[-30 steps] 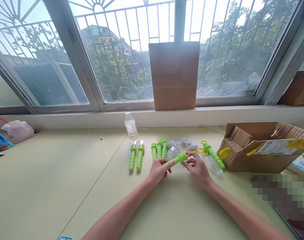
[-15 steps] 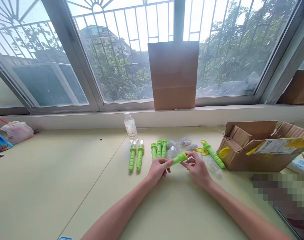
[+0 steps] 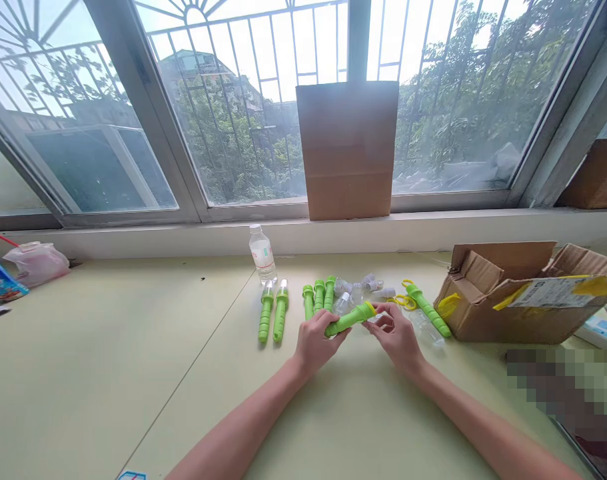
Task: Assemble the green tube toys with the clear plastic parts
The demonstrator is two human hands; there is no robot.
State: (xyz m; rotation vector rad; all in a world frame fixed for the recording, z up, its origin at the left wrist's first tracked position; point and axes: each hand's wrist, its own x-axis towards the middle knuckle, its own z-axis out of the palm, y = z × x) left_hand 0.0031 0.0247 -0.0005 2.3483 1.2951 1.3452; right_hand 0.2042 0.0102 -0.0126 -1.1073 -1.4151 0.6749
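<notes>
My left hand point(image 3: 319, 341) is closed around a green ribbed plastic tube point(image 3: 350, 319), which slants up to the right. A yellow rim point(image 3: 368, 309) shows at its far end. My right hand point(image 3: 396, 335) is curled with thumb and fingers together at that yellow end; what they pinch is too small to make out. Behind my hands, several green tubes point(image 3: 319, 295) lie side by side. Two more green tubes point(image 3: 280, 312) with clear tips lie to the left. Clear plastic caps point(image 3: 343, 304) are heaped beyond the held tube.
A green tube with a yellow loop point(image 3: 427, 310), yellow rings point(image 3: 406, 303) and a clear tube point(image 3: 428, 328) lie right of my hands. An open cardboard box point(image 3: 523, 320) stands farther right. A water bottle point(image 3: 263, 255) is at the back, before a cardboard sheet point(image 3: 350, 153) against the window.
The green tube has turned in my left hand, and more of its body shows above the fingers. My right hand stays at its yellow end.
</notes>
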